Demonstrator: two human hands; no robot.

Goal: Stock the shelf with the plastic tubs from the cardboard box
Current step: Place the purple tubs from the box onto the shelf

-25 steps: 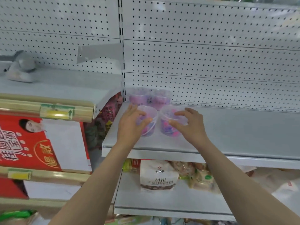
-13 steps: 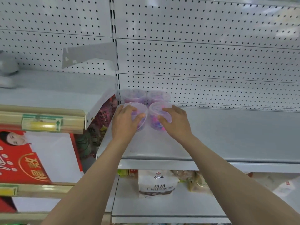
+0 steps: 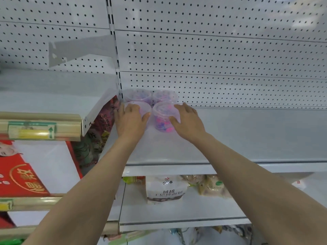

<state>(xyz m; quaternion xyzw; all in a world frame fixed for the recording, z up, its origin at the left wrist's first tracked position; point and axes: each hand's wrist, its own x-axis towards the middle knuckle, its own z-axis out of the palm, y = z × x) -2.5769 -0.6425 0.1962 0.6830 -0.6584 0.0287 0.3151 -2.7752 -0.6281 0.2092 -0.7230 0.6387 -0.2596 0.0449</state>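
Left hand (image 3: pixel 130 121): fingers curled round the front-left tub (image 3: pixel 139 107), gripping it. Right hand (image 3: pixel 187 122): thumb and fingers wrapped round the front-right tub (image 3: pixel 161 115), gripping it. Both tubs upright, lids up, long axis vertical, side by side just in front of two back tubs (image 3: pixel 139 96) at the left rear corner of the grey shelf (image 3: pixel 247 135). Behind: white pegboard wall (image 3: pixel 212 59). Shelf below: white bag (image 3: pixel 166 190). Left: red box (image 3: pixel 21 174).
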